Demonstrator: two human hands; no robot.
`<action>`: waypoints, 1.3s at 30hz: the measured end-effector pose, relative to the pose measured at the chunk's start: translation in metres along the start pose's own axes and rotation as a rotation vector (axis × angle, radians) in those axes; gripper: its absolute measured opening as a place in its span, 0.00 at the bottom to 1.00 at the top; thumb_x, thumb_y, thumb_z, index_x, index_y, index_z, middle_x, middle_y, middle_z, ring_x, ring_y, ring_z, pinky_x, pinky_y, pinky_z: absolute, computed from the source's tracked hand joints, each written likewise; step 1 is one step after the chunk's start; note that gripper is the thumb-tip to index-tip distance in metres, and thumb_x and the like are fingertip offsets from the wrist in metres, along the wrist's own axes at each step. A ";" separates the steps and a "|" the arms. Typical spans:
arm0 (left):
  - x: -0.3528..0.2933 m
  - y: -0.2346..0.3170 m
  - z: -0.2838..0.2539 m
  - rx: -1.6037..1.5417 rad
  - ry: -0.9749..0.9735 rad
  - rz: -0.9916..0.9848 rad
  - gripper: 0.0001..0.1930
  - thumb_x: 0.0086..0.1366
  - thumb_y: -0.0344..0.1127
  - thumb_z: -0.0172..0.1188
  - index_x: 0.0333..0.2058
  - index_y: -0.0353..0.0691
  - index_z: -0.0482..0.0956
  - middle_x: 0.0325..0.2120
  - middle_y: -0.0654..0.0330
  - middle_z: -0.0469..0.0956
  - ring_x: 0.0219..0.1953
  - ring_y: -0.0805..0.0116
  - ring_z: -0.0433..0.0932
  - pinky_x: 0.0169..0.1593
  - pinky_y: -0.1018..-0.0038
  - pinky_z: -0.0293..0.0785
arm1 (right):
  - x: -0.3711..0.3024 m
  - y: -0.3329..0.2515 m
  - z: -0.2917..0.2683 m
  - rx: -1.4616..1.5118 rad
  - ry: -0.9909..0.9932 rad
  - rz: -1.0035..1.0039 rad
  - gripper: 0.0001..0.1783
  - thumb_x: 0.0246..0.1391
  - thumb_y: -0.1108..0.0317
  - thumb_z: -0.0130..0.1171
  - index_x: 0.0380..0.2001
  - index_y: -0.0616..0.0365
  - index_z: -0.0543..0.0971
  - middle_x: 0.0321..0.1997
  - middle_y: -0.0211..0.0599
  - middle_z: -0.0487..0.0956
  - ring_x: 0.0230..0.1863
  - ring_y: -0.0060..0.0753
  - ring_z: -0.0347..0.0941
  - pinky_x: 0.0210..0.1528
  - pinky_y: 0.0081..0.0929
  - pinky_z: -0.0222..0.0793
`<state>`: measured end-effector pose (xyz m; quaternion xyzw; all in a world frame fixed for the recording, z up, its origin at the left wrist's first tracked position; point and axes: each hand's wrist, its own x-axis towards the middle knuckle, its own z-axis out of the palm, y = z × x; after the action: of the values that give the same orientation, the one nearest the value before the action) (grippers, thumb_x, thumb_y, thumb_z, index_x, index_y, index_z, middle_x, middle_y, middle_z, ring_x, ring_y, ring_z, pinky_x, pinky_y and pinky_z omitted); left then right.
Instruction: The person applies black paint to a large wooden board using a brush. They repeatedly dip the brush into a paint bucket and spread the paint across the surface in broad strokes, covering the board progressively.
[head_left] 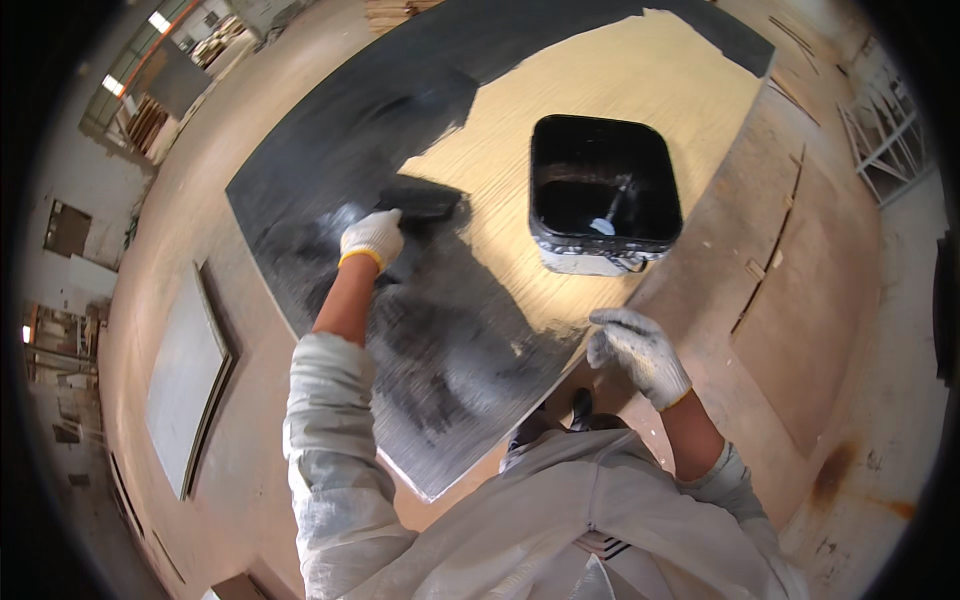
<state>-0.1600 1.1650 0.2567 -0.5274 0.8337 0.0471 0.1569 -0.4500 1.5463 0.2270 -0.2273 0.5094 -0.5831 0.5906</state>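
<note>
A large pale wooden panel (620, 70) lies in front of me, with black paint (330, 150) spread over its left side, far edge and near corner. My left hand (372, 238), in a white knit glove with a yellow cuff, is closed on a wide black paint applicator (425, 200). The applicator rests on the panel where black meets bare wood; whether it is a brush or a pad is unclear. My right hand (642, 355), gloved too, hovers by the panel's right edge, fingers loosely bent and apart, holding nothing visible. A squarish bucket (602, 255) with black paint inside stands on the bare wood.
On the floor to the left lies a grey board (185, 385). Brown sheets (800, 340) with a dark gap between them cover the floor at right. A metal frame (890, 140) leans by the far right wall. Stacked timber (148, 127) stands at the far left.
</note>
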 end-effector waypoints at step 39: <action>-0.276 0.265 0.067 -0.250 -0.261 -1.100 0.18 0.68 0.43 0.58 0.51 0.45 0.86 0.46 0.45 0.88 0.50 0.42 0.86 0.53 0.52 0.82 | 0.377 -0.247 -0.213 0.220 -0.264 0.226 0.15 0.68 0.60 0.56 0.46 0.58 0.85 0.44 0.42 0.88 0.44 0.40 0.85 0.52 0.38 0.84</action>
<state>-0.2735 1.5368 0.2558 -0.8875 0.3989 0.1214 0.1961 -0.8222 1.2151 0.2326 -0.1772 0.3829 -0.5306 0.7352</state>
